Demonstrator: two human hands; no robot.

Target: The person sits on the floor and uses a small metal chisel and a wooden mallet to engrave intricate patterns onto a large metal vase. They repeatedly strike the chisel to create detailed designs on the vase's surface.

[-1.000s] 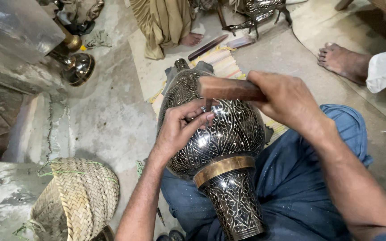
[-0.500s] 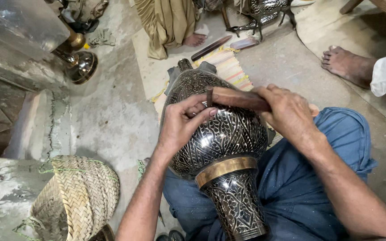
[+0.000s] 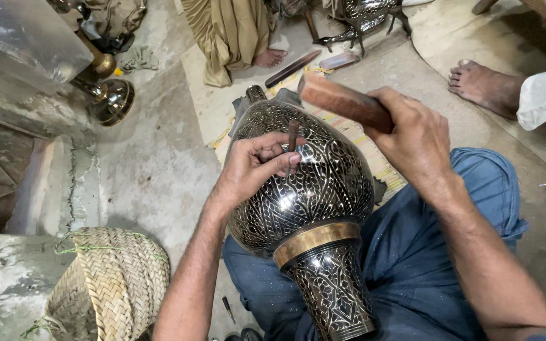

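Note:
A large black metal vase (image 3: 323, 189) with fine silver engraving and a brass band lies across my lap, its neck toward me. My left hand (image 3: 254, 167) rests on the vase's belly and pinches a short dark chisel (image 3: 292, 134) upright against the surface. My right hand (image 3: 412, 136) grips a wooden mallet block (image 3: 342, 101), raised a little above and to the right of the chisel's top.
A woven straw basket (image 3: 105, 284) sits at lower left. A brass-based vessel (image 3: 112, 98) stands at upper left by a concrete step. Another person's bare foot (image 3: 481, 85) is at upper right, a second person's foot (image 3: 266, 58) and loose tools (image 3: 292, 68) at top.
My right hand has lifted the wooden block up off the chisel, from resting low over the vase to raised above it. The left hand keeps the chisel on the vase.

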